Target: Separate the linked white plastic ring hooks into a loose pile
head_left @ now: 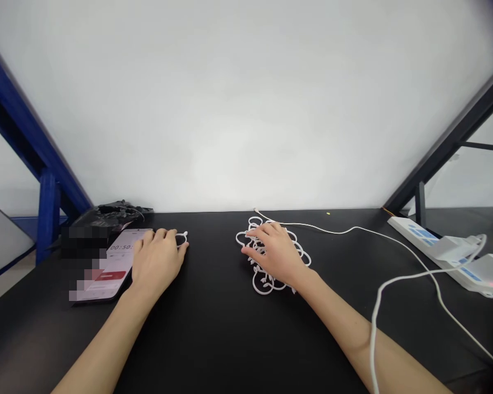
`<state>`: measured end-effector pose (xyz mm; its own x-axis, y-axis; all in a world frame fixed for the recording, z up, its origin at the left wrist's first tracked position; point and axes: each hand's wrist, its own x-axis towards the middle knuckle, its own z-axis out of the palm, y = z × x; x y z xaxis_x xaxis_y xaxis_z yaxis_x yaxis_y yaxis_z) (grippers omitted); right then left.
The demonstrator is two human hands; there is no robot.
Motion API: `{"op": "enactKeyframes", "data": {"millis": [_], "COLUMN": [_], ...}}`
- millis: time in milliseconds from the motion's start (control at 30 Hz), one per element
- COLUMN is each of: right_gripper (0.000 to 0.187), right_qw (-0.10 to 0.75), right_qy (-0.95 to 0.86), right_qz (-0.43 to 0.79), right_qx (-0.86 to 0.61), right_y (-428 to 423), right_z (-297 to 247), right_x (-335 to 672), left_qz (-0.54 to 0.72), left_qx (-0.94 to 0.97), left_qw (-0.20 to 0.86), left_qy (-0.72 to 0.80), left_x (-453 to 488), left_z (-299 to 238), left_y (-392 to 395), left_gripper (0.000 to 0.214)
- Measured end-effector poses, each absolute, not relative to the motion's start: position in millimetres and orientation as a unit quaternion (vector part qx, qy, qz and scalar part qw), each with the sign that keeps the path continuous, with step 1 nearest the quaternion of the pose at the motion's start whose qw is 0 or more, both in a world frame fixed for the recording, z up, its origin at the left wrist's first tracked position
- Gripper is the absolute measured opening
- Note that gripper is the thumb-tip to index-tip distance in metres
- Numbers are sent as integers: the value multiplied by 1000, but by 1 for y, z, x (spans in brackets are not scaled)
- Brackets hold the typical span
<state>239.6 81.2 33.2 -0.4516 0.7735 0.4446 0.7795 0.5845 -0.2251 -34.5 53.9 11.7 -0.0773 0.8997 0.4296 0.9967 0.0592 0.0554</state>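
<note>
My left hand is low over the black table beside the phone, its fingers curled. A thin white plastic ring with a small knob shows between its thumb and forefinger; the rest of that ring is hidden by the hand. My right hand rests over a tangled pile of similar white rings. Thumb and forefinger are apart, close to a loop at the pile's left side. Its other fingertips are partly hidden, and the palm covers much of the pile.
A phone with a lit timer screen lies at the left, before crumpled black plastic. One white cable runs behind the pile to the right. A white power strip with plugged-in adapters lies at right. A pale wall stands behind the table.
</note>
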Motion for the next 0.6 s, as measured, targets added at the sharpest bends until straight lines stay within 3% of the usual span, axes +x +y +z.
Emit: {"op": "enactKeyframes", "data": {"millis": [233,400,600], "right_gripper": [10,9,7], "right_qw": [235,220,226], "right_qy": [-854,-859,-880], "right_qz": [-40,-26,-28], "right_qx": [-462,-462,-416], "right_y": [80,76,68], "right_z": [30,33,35], "right_x": [233,229,224], "left_qz": [-187,-256,-240], "left_qx": [-667,-782,-842], "left_qw": [160,62,-28], "left_qy": [-703,-565,-482], "left_x": [-20,5,20], "left_z": [23,26,19], "left_y": [51,49,44], "left_gripper": [44,36,30]}}
